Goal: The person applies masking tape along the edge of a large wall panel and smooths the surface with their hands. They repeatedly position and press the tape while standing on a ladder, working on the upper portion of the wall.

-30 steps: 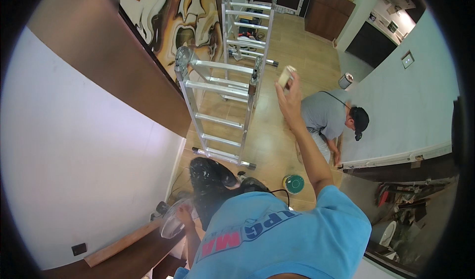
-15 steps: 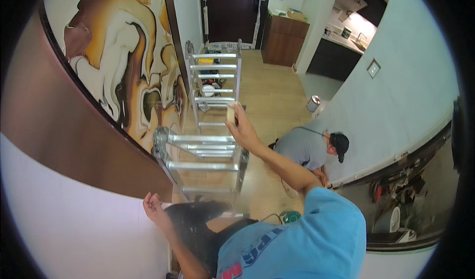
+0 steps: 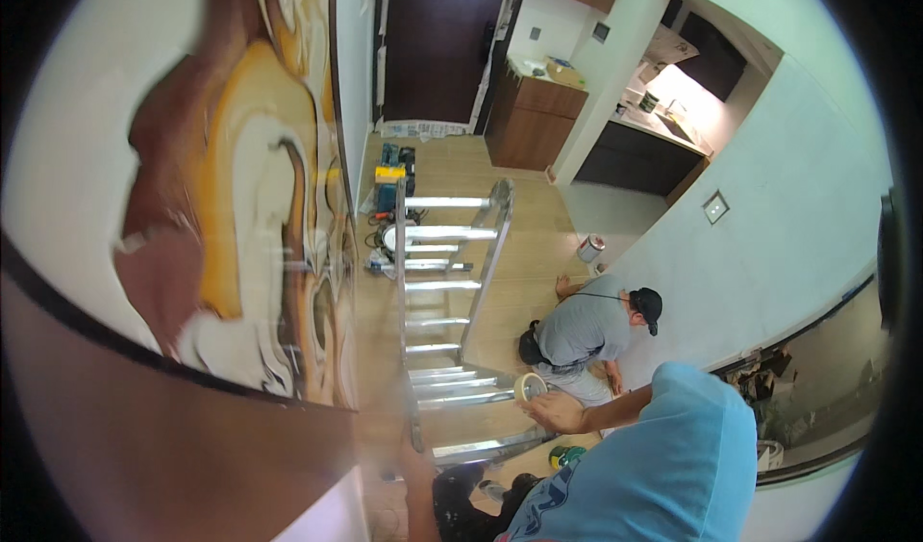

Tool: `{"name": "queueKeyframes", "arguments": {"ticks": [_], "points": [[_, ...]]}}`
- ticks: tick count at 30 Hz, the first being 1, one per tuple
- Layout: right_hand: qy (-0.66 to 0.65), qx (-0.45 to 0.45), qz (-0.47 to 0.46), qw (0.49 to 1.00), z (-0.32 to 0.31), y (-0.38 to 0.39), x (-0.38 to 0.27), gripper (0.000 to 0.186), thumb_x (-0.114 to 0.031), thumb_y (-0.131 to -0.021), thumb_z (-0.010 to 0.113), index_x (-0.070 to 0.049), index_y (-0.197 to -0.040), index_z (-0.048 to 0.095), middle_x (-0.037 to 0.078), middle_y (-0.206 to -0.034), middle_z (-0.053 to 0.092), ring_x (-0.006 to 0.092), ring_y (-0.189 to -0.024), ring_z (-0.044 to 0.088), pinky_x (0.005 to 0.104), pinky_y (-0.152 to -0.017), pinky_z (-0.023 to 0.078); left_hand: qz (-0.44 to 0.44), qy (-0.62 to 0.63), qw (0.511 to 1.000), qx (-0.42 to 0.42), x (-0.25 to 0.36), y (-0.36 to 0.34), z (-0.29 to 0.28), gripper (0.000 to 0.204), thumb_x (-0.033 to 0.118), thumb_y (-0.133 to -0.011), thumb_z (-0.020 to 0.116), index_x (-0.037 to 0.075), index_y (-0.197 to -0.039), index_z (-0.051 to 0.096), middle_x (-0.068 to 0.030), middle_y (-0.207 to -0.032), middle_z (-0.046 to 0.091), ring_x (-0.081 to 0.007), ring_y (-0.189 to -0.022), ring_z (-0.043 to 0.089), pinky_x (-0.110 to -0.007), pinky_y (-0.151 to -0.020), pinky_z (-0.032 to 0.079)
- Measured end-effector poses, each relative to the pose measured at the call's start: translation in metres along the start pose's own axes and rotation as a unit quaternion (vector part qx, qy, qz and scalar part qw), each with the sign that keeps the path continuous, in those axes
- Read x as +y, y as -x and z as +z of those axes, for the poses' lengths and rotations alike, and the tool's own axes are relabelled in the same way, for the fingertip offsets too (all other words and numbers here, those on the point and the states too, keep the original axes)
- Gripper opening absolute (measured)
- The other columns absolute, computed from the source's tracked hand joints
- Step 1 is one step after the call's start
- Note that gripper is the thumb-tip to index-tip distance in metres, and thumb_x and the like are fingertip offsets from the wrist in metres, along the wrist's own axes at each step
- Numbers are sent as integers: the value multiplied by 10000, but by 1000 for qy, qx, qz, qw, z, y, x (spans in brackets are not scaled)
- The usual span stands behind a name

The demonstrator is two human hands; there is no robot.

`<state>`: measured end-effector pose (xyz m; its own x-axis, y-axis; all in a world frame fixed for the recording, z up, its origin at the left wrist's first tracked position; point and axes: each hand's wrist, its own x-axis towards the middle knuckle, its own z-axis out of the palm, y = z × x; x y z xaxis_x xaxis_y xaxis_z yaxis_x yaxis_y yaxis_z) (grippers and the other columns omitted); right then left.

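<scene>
In my right hand is a roll of cream masking tape, held at its near side with the ring facing up. It hangs over the lower rungs of an aluminium folding ladder. My left hand is at the bottom of the ladder's left rail, beside the brown edge of the wall. Blur and the angle hide its fingers, so I cannot see whether it grips the rail.
On the right, a co-worker in grey with a black cap crouches by the wall. A paint can stands beyond them. Power tools lie behind the ladder. A large marbled panel covers the left wall; a dark door is at the far end.
My right hand has come down and toward me with the tape roll. The left hand has moved right to the ladder's rail. The whole view has shifted, with the marbled panel now larger.
</scene>
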<state>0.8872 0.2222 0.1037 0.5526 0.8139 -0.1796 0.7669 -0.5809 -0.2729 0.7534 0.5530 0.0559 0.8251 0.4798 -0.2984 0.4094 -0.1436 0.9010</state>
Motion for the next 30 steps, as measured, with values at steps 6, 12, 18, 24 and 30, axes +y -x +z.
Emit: {"name": "queueKeyframes", "arguments": {"ticks": [6, 12, 18, 24, 30], "points": [[32, -46, 26, 998, -6, -3, -9, 527, -171, -1037, 472, -111, -1553, 378, 149, -1225, 671, 328, -1078, 649, 458, -912, 514, -10, -109, 994, 5, 11, -38, 12, 516, 53, -899, 628, -30, -1402, 549, -296, -1298, 635, -441, -1230, 604, -474, -1059, 460], [-103, 26, 133, 985, -37, -50, -59, 608, -87, -988, 490, -109, -1577, 340, 194, -1301, 627, 395, -1180, 615, 493, -1011, 489, 0, -132, 988, -78, 19, -63, 14, 490, 22, -871, 590, -39, -1356, 560, -312, -1277, 633, -476, -1234, 586, -496, -1054, 466], [-189, 253, 95, 944, -108, -71, -140, 541, -280, -1055, 544, -53, -1520, 384, 263, -1251, 638, 440, -1055, 664, 512, -916, 534, -63, -203, 969, -129, 40, -59, -2, 624, 55, -849, 619, 21, -1454, 472, -309, -1324, 611, -465, -1278, 570, -507, -1075, 463], [-286, 47, 117, 950, -190, -37, -176, 475, -332, -1078, 497, -56, -1461, 439, 279, -1215, 638, 454, -1078, 652, 532, -924, 516, -89, -243, 950, -177, 52, -50, -8, 646, 96, -845, 643, -8, -1442, 419, -303, -1379, 577, -476, -1243, 598, -532, -1046, 490], [-266, 21, 60, 962, -267, -24, -188, 456, -302, -1060, 561, -84, -1442, 441, 269, -1074, 677, 466, -987, 671, 515, -855, 539, -64, -247, 964, -71, 27, -41, 6, 541, 162, -887, 615, -24, -1373, 470, -336, -1293, 602, -487, -1179, 622, -543, -1013, 506]]}}
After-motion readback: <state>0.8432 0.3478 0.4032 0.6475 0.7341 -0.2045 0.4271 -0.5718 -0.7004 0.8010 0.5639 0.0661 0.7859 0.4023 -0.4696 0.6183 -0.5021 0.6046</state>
